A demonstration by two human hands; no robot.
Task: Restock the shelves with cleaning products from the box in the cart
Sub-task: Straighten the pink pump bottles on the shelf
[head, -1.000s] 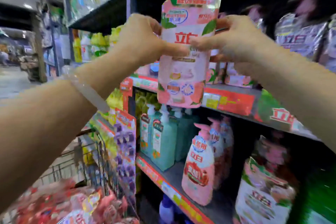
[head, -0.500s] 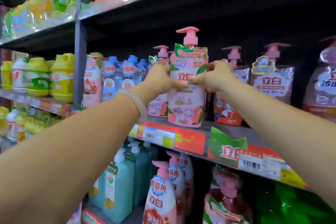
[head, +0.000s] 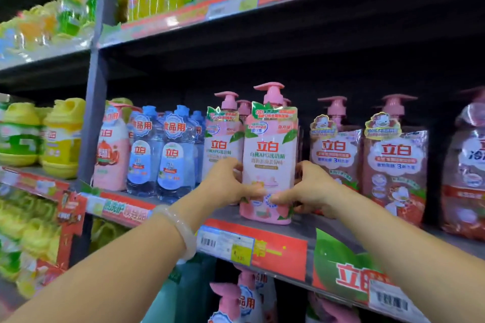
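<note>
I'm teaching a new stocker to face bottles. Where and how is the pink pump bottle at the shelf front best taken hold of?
Grip the pink pump bottle low on its flat-fronted body, one hand per side, coming from the aisle front. It stands upright on the shelf, with neighbours close at both sides and the slim pump likely a poor handle. The left hand and right hand hold it that way.

Bright, even light — blurred, warped edges, dark shelf recesses

Glossy pink plastic pump bottle [head: 269,162]; matt grey metal shelf [head: 301,228]; smooth translucent bangle [head: 183,231]
</note>
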